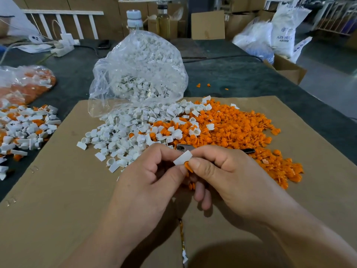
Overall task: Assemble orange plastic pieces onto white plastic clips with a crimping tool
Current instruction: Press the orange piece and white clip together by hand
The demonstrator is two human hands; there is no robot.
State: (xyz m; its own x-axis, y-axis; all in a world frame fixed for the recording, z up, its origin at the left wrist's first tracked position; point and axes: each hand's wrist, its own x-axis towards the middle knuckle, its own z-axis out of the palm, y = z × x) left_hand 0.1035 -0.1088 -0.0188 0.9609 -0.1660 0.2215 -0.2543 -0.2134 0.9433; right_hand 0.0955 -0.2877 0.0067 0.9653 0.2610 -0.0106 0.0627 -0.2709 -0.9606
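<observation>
While pinching white clip [183, 158] btw thumb & forefinger of left hand [154, 176], near centre just above cardboard sheet [58, 190], hold it steady & level so nothing twists. Pressing orange piece [188, 166] against clip's underside w/ thumb & forefinger tips of right hand [228, 171]; touching, but can't tell if seated. Best done by lining the piece square to clip's ring first, then pushing straight, no rocking; thin plastic, so likely to bend or skid off if forced at an angle. Keep spare orange pcs [192, 185], tucked under right hand's curled lower fingers, from slipping out while pushing. Then reach for crimping tool [182, 147], lying just beyond both hands w/ metal head showing & black handle off to right, partly hidden; can't tell if touched by right hand. Squeeze only once fully aligned, else risk of a crushed tab. For next pair, pick from white-clip heap [119, 136] at centre-left & orange heap [241, 132] at right, both just beyond hands & mixed where meeting; more clips in clear bag [139, 70] further back. Prob. drop finished ones on mixed white-and-orange pile [25, 130] at left edge. As for writing: reads "ABS" on white sacks [283, 33] far right, w/ remaining lines too blurred to make out. No brand legible on bottles [134, 20] at far side, nor on tool.
</observation>
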